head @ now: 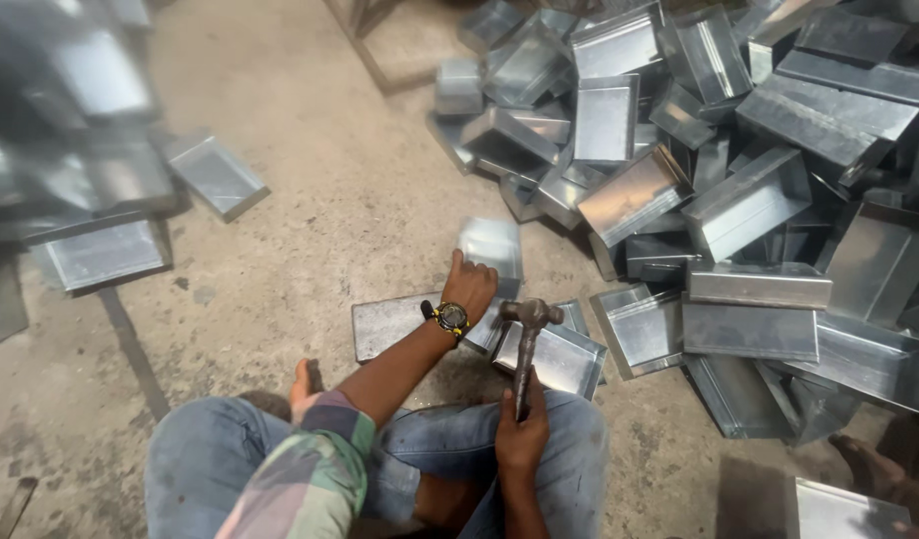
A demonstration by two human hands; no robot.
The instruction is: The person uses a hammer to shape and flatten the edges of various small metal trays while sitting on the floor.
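the left hand (pixel 469 284) presses down on a shiny metal tray (pixel 492 250) lying on the concrete floor (pixel 309 240), just past a flat steel plate (pixel 389 324). the right hand (pixel 520 429) is clamped round a hammer (pixel 528 334), its head above another tray (pixel 559 357). a heap of trays (pixel 739 170) crowds the right side; more trays (pixel 110 200) lie at left.

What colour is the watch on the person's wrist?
The wristwatch on the left hand is black with yellow trim, seen in the head view.
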